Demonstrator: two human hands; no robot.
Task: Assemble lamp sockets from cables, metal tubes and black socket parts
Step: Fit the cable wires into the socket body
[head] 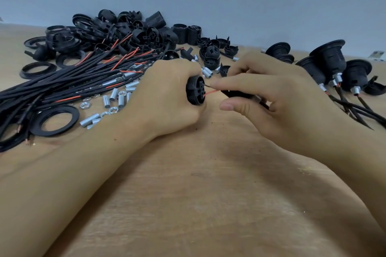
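Observation:
My left hand [167, 94] grips a black socket body [195, 92], its slotted end facing right. My right hand [265, 94] pinches a thin wire at that end between fingertip and thumb. A red wire [211, 92] runs from the socket to a black cap part [238, 94] held under my right fingers. A bundle of black cables [69, 85] with red and black wire ends lies at the left. Short metal tubes [113, 98] and nuts are scattered beside the cables. A heap of black socket parts [125, 29] sits at the back.
Three assembled sockets [332, 62] with cables lie at the right. Loose black rings [55, 120] lie at the left on the wooden table [198, 194]. A grey wall rises behind the heap.

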